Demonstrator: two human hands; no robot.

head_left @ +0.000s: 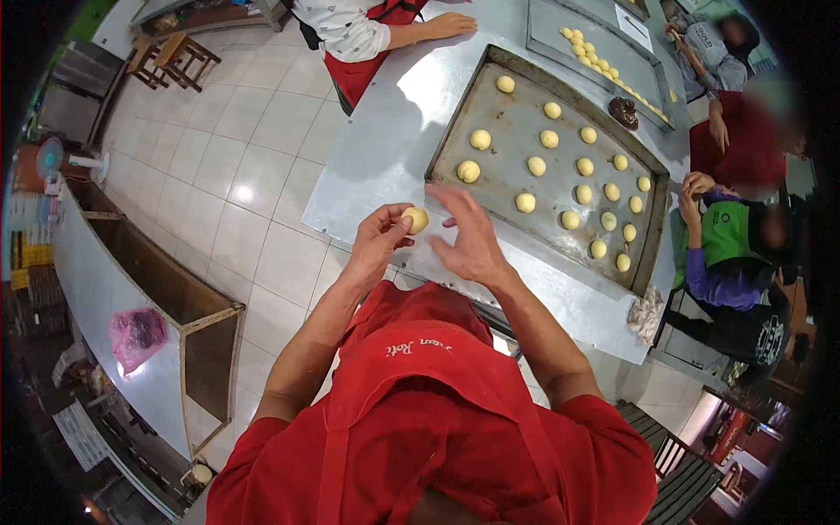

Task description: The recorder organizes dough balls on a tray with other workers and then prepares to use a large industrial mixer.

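Between the thumb and fingers of my left hand [382,238] is a pale yellow dough ball [416,220], held up just off the near edge of the metal table. My right hand [468,234] is close beside it, fingers spread and slightly blurred, with nothing in them. Its fingertips reach the near left corner of a large metal baking tray [490,188]. Several similar dough balls lie spaced out on that tray, among them one near its left side [468,171] and another by the middle [525,203].
A second tray [547,39] with small yellow pieces stands farther back, near a dark brown lump [624,112]. A crumpled cloth [646,315] lies at the table's right corner. Another person's hand [451,24] rests on the far edge; more people stand at right.
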